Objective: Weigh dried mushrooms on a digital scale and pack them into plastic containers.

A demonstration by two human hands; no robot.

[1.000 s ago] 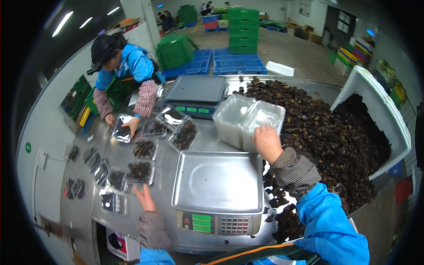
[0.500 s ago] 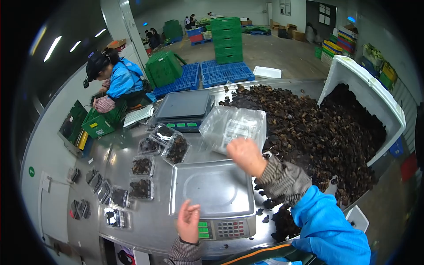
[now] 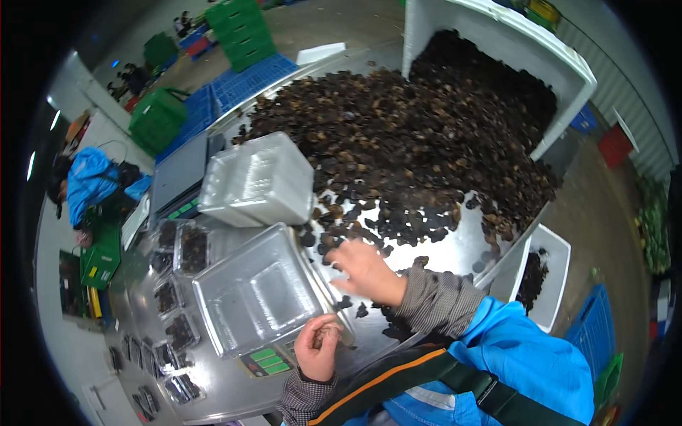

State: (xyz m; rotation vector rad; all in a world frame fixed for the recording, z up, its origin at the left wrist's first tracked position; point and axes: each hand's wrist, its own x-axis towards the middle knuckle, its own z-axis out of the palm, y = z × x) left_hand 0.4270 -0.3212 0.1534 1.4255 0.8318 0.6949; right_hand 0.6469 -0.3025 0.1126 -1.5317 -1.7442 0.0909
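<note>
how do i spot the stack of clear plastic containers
Start at the heap of dark, mushroom-like pieces. At its left edge, beside the grey-topped scale, is the stack of clear plastic containers. They're nested and look empty, unlike the filled boxes nearby.

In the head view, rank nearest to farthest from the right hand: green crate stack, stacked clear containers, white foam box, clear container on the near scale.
From the right hand:
1. Clear container on the near scale: to its left.
2. Stacked clear containers: ahead and left.
3. White foam box: ahead and right.
4. Green crate stack: upper left, beyond the table.
</note>
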